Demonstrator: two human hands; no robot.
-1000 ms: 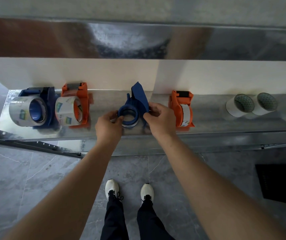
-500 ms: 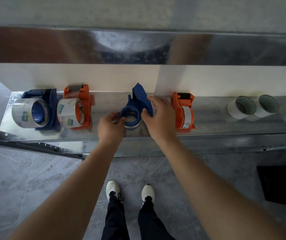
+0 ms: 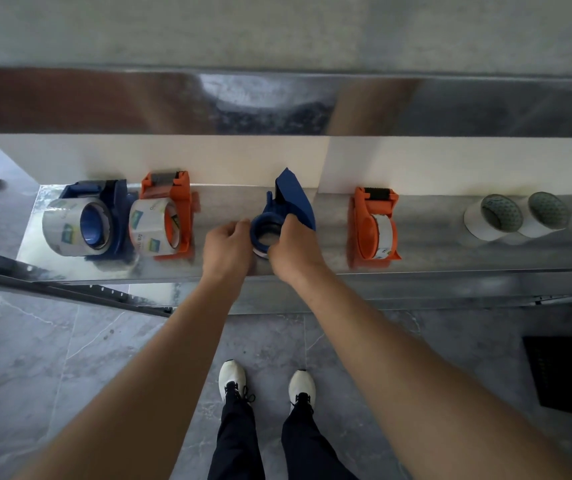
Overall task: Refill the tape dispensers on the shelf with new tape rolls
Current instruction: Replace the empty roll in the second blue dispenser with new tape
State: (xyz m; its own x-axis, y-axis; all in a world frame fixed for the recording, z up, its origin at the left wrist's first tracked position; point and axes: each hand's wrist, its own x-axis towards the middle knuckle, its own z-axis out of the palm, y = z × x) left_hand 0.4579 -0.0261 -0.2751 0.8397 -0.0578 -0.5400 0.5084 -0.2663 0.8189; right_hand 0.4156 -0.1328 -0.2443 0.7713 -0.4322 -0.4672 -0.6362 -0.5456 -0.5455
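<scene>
Gripping blue dispenser (image 3: 293,202): left hand (image 3: 227,249), right hand (image 3: 295,252).

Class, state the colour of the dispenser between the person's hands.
The dispenser is blue, clearest in the head view.

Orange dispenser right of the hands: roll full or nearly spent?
Nearly spent: the right orange dispenser carries only a thin tape band, unlike the thick roll on the left orange dispenser.

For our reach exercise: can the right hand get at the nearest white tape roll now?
Probably yes: the right hand must release the held blue dispenser; only an orange dispenser stands before the white roll.
</scene>
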